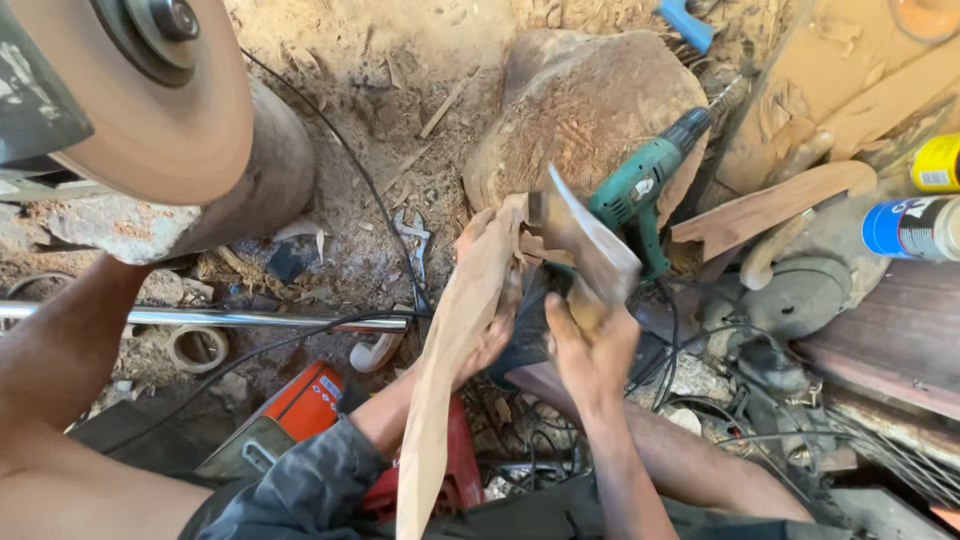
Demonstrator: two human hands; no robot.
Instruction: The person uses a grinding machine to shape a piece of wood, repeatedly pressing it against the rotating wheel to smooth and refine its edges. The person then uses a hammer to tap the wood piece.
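My left hand (492, 300) grips a long curved piece of pale wood (450, 370) that stands upright between my knees. My right hand (590, 345) is closed on the handle of a broad-bladed hatchet (585, 235), its blade blurred and raised just right of the wood's upper end. The wood's top rests near a dark block (528, 325) under both hands.
A large sanding disc (165, 110) sits at upper left over a concrete cylinder (265, 190). A green power drill (645, 185) leans on a big stump (585, 105). A metal bar (200, 318), black cables, a wrench (413, 240), spray cans (915, 225) and wood offcuts crowd the sawdust floor.
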